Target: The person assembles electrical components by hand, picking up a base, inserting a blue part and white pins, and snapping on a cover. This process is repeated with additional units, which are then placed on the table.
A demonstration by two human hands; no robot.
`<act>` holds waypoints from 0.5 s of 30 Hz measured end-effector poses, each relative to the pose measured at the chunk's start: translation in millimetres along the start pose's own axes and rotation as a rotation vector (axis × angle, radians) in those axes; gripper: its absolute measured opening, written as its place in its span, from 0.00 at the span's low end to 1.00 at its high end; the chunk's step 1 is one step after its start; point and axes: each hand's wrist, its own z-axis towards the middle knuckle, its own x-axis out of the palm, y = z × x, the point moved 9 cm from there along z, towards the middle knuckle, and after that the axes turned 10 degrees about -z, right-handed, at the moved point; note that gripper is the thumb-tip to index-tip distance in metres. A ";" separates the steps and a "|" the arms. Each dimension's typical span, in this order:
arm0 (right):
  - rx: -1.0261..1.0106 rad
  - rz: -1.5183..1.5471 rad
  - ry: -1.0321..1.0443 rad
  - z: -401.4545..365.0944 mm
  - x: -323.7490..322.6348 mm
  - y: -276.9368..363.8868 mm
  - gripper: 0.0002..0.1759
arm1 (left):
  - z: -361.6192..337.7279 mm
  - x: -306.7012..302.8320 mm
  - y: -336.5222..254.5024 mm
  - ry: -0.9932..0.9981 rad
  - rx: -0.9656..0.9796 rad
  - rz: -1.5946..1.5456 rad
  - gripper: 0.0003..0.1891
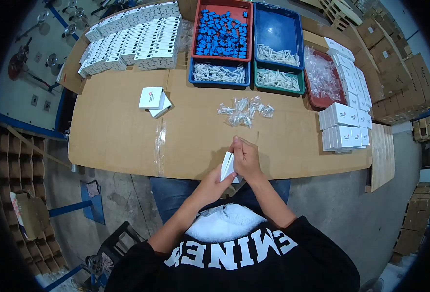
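Near the table's front edge, a small white cardboard box (227,165) stands tilted between my two hands. My left hand (214,186) grips its lower left part, thumb against the side. My right hand (245,158) is closed over the box's right side, its fingers curled; whether anything else is inside them is hidden. Just beyond my hands lies a loose pile of small clear plastic bags (244,111) with white pieces in them. Two white boxes (151,99) rest to the left, one partly on top of the other.
At the back are a red tray (194,48) of blue parts, blue trays (273,29) and a green tray (302,82) with white pieces. A red bin (317,103) holds clear bags. White boxes are stacked at back left (146,41) and right (346,126).
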 end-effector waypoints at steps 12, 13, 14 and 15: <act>0.252 0.234 0.195 -8.4 3.6 -45.2 0.15 | 12.3 -39.3 5.4 -0.226 0.037 -0.438 0.17; 0.250 0.232 0.189 -13.1 -0.3 -45.9 0.15 | 13.2 -43.0 3.5 -0.220 0.037 -0.436 0.17; 0.249 0.365 0.278 -20.3 4.4 -40.7 0.17 | 13.7 -46.7 -0.7 -0.231 0.055 -0.426 0.19; 0.247 0.498 0.368 -27.1 9.2 -33.4 0.21 | 14.3 -51.1 -4.1 -0.244 0.073 -0.416 0.20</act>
